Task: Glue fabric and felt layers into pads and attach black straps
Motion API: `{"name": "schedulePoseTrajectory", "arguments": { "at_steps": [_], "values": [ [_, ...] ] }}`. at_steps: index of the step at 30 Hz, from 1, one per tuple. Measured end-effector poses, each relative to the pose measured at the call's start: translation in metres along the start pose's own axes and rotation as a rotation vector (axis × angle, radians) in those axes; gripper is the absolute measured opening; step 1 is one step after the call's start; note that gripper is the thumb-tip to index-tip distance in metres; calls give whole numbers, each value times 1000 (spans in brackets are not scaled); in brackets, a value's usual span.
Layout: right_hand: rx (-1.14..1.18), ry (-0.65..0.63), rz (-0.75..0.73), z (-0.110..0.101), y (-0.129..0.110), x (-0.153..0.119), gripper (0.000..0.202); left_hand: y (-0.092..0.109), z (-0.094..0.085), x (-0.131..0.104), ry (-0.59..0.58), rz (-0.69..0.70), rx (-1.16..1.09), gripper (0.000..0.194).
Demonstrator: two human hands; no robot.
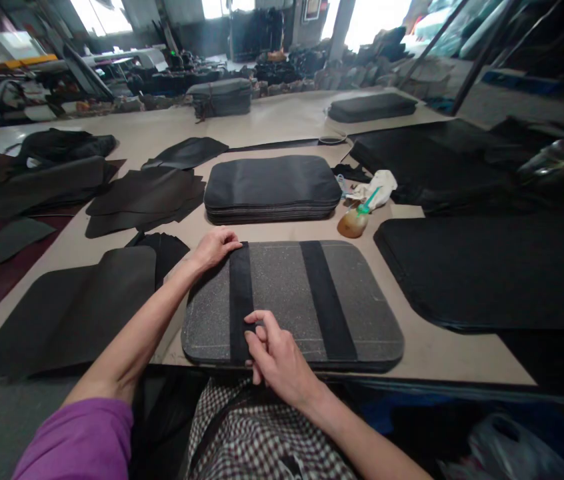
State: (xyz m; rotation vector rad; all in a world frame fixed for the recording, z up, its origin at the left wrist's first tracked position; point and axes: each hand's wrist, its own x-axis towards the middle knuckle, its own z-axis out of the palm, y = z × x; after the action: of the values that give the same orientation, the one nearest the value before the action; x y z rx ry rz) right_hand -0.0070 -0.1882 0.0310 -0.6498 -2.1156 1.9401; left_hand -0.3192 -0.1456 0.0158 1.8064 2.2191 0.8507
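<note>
A grey speckled rounded panel (282,300) lies in front of me, with two black strips running across it. My left hand (217,248) is at the far end of the left black strip (241,287), its fingers closed together on the strip's end at the panel's edge. Over the near part of that same strip is my right hand (275,350), fingers loosely bent and apart, with nothing seen in them. The right black strip (327,300) lies flat and neither hand touches it.
Behind the panel stands a stack of dark rounded panels (272,183). A bottle of amber liquid (353,223) with a green nozzle is beside a white cloth (382,187). Dark sheets (142,197) lie on the left, and a large black panel stack (492,273) on the right.
</note>
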Motion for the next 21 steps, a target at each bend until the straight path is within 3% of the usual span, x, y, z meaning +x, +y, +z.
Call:
{"name": "schedulePoseTrajectory", "arguments": {
  "at_steps": [16, 21],
  "values": [
    [10, 4, 7, -1, 5, 4, 20, -7, 9, 8, -52, 13, 187, 18],
    [-11, 8, 31, -1, 3, 3, 19, -4, 17, 2, 31, 79, 304, 10]
  ]
}}
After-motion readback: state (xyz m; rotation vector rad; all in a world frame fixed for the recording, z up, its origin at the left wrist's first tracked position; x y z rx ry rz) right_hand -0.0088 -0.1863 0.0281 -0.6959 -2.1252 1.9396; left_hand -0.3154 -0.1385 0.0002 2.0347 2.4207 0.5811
